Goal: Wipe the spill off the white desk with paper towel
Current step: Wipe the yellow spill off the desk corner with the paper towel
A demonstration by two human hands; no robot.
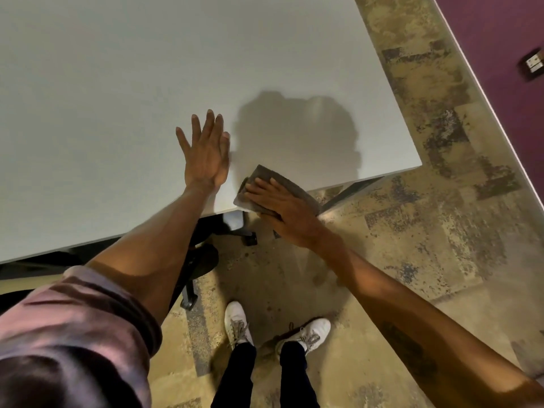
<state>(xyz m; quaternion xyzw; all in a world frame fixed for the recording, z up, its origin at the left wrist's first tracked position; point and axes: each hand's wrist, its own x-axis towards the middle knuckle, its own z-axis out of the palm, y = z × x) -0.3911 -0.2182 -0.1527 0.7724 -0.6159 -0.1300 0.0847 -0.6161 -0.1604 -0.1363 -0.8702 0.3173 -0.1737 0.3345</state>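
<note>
The white desk (147, 83) fills the upper left of the head view, its near edge running down to the left. My right hand (282, 207) presses flat on a folded brown paper towel (266, 173) at the desk's near edge, close to its right corner; part of the towel hangs past the edge. My left hand (206, 151) lies flat on the desk just left of the towel, fingers spread, holding nothing. No liquid shows clearly on the surface; a dark shadow falls beyond the towel.
A black wheeled office chair (203, 260) stands under the desk edge by my left arm. My white shoes (238, 322) stand on patterned carpet (412, 231). A purple wall (500, 69) with a small wall plate (533, 63) lies to the right.
</note>
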